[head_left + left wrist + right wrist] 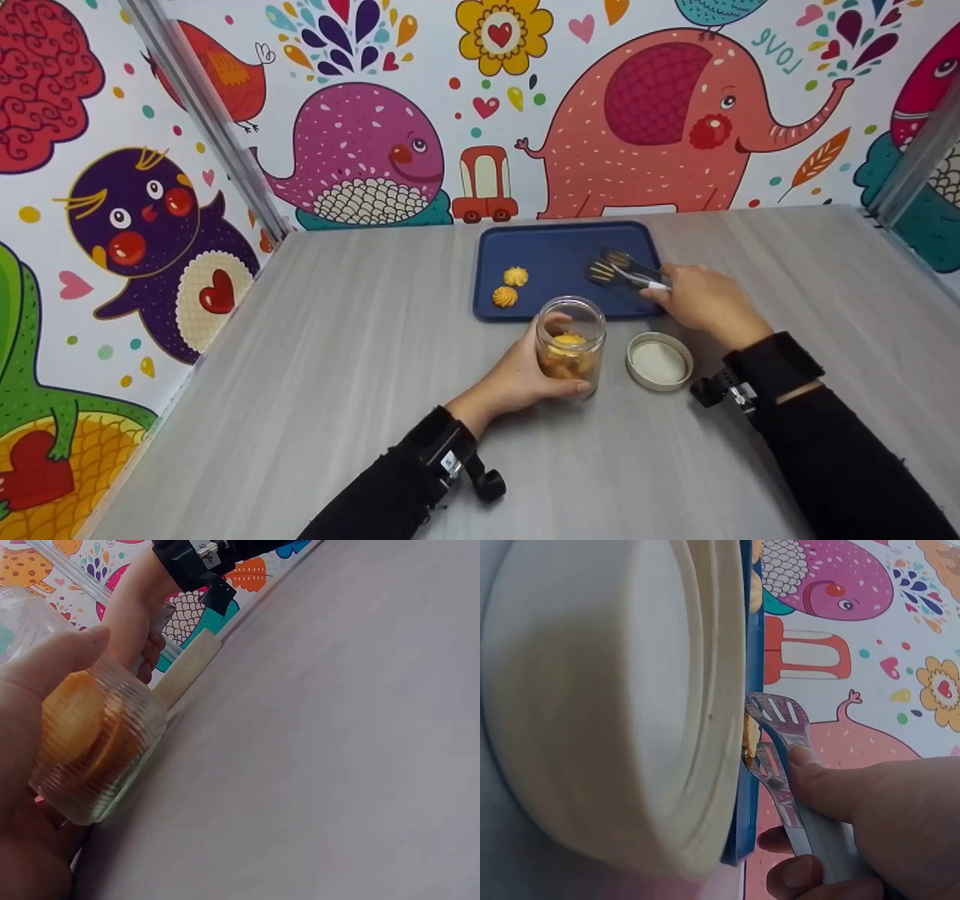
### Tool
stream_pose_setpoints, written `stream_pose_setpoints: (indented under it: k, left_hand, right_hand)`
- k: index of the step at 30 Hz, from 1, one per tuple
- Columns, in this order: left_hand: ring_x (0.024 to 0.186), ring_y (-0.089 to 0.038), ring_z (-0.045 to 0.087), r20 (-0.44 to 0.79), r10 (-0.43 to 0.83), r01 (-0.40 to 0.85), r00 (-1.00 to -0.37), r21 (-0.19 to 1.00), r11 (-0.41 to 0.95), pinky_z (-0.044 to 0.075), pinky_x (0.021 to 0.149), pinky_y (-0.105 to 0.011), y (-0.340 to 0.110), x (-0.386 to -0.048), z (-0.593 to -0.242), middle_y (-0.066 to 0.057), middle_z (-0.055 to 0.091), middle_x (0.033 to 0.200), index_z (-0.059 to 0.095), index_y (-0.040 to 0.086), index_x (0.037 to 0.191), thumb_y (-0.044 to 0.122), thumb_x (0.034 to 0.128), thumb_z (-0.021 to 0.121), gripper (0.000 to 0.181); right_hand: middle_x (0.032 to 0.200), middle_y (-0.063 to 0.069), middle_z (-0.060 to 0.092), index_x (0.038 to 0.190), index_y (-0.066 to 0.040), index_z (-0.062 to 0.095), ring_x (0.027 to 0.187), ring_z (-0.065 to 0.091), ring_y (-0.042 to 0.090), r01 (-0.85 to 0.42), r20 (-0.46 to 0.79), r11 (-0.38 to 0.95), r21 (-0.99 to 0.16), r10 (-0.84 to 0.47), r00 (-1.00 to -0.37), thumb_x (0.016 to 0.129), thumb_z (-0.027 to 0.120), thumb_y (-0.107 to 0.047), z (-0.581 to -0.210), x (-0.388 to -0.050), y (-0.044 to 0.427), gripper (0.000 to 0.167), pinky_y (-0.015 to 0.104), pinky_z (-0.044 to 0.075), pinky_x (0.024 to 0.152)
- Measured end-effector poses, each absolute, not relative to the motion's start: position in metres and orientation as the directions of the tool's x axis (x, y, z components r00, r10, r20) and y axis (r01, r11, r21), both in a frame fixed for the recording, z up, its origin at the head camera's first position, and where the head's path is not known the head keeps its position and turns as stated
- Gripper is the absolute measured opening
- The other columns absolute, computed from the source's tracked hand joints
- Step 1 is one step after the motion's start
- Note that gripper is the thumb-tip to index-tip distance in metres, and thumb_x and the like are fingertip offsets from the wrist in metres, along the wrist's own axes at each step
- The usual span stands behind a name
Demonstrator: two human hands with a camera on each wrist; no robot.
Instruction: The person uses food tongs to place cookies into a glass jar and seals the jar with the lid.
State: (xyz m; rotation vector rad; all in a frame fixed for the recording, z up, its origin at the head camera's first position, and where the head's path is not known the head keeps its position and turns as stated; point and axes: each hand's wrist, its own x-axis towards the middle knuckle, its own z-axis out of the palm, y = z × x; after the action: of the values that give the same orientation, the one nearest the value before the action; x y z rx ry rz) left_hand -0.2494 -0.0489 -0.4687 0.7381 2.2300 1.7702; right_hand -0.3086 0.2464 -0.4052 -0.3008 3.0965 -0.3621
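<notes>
- A cookie sits between the heads of the tongs, at the tray, right of centre in the frame — probably light and crumbly, best taken gently by its sides.
- The right hand grips the tongs; how firmly they pinch cannot be told.
- The left hand curls round the glass jar, lower centre — likely slippery, safest held by its body.

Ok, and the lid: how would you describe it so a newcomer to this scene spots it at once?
On the grey table, find the blue tray; the lid lies off its near edge, toward the right end. It is just right of the glass jar in the left hand. Unlike the tall, see-through jar, it is low, round and cream-coloured with a white centre.
</notes>
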Motion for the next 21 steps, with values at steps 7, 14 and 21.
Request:
stream_pose_setpoints:
  k: [7,14,21]
  left_hand:
    - [0.129,-0.009,0.058,0.156,0.497,0.269,-0.854,0.949,0.164,0.038,0.117,-0.033,-0.048,-0.25,-0.469,0.003,0.057,0.143,0.043,0.013,0.153,0.014,0.0796,0.095,0.09]
    - [0.129,-0.01,0.058,0.158,0.494,0.273,-0.855,0.947,0.171,0.038,0.117,-0.034,-0.048,-0.25,-0.468,0.003,0.057,0.143,0.044,0.015,0.152,0.015,0.0795,0.095,0.089]
    - [0.13,-0.009,0.058,0.152,0.495,0.268,-0.856,0.948,0.172,0.039,0.117,-0.033,-0.049,-0.249,-0.468,0.004,0.056,0.145,0.044,0.017,0.152,0.015,0.0796,0.095,0.089]
  right_hand:
    - [0.107,0.029,0.067,0.137,0.008,0.057,0.093,0.063,0.044,-0.186,0.015,0.947,-0.263,-0.188,-0.982,0.107,0.064,-0.043,-0.391,-0.307,0.257,0.06,0.062,0.052,0.077]
    - [0.102,0.026,0.066,0.137,0.01,0.057,0.089,0.061,0.04,-0.191,0.035,0.939,-0.285,-0.189,-0.981,0.107,0.062,-0.048,-0.372,-0.302,0.264,0.065,0.054,0.051,0.072]
    - [0.104,0.026,0.068,0.136,0.007,0.059,0.088,0.063,0.041,-0.216,0.076,0.929,-0.301,-0.203,-0.976,0.107,0.062,-0.046,-0.356,-0.292,0.264,0.06,0.058,0.051,0.073]
